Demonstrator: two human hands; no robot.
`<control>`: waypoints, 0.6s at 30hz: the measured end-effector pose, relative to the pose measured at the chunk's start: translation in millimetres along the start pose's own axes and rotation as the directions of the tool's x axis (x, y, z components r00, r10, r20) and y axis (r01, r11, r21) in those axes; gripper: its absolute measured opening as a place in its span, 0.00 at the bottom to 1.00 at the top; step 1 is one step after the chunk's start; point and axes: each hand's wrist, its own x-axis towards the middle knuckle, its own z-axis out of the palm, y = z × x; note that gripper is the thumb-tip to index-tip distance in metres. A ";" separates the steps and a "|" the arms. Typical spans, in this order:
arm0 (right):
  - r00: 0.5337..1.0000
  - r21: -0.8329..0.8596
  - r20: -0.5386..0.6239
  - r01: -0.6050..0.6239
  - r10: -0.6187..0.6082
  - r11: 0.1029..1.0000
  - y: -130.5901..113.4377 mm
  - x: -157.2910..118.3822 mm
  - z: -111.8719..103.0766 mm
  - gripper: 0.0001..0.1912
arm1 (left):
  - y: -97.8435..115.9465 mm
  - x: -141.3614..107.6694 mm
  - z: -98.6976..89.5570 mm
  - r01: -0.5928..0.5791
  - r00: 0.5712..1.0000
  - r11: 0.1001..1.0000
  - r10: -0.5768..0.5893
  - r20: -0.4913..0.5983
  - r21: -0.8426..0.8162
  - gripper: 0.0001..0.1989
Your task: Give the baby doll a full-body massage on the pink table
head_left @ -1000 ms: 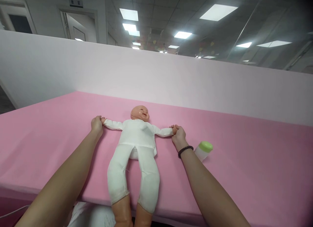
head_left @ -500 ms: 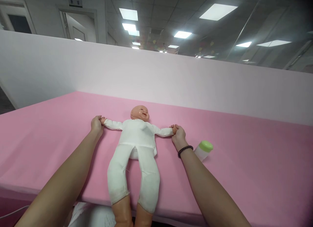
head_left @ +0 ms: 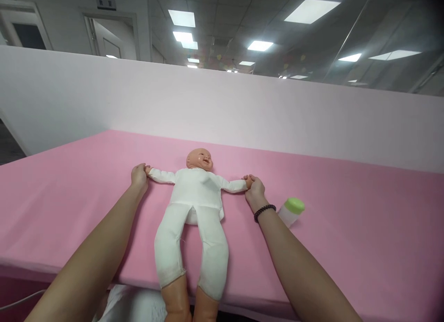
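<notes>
A baby doll (head_left: 197,188) with a white cloth body lies face up on a pink-covered table (head_left: 329,229), its arms stretched out to both sides and its lower legs reaching past the front edge. My left hand (head_left: 139,175) is closed round the doll's hand on the left side of the view. On the right side, my right hand (head_left: 255,190), with a dark beaded band at the wrist, grips the doll's other hand. The doll's head is turned slightly to the right.
A clear bottle with a green cap (head_left: 295,205) stands just right of my right wrist, partly behind the forearm. A white partition (head_left: 243,112) rises along the table's far edge. White cloth (head_left: 133,306) shows below the front edge.
The view has shifted slightly, so the doll, bottle and both hands appear a little further right. Both hands keep their hold on the doll's hands.
</notes>
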 end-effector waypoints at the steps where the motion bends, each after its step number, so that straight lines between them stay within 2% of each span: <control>1: 1.000 -0.002 -0.005 -0.002 0.002 1.000 0.1 -0.1 0.5 0.08 | -0.4 0.1 -0.1 -0.009 1.000 1.000 0.009 0.005 0.011 0.07; 10: 1.000 -0.005 -0.002 0.015 -0.015 1.000 0.0 -0.6 -0.8 0.09 | -1.9 4.6 -1.7 0.020 1.000 1.000 -0.020 -0.007 -0.024 0.06; 18: 0.993 -0.047 0.075 0.093 -0.089 0.995 11.6 20.7 -8.9 0.06 | -2.5 8.3 -2.0 0.038 0.999 0.999 -0.038 -0.003 -0.039 0.06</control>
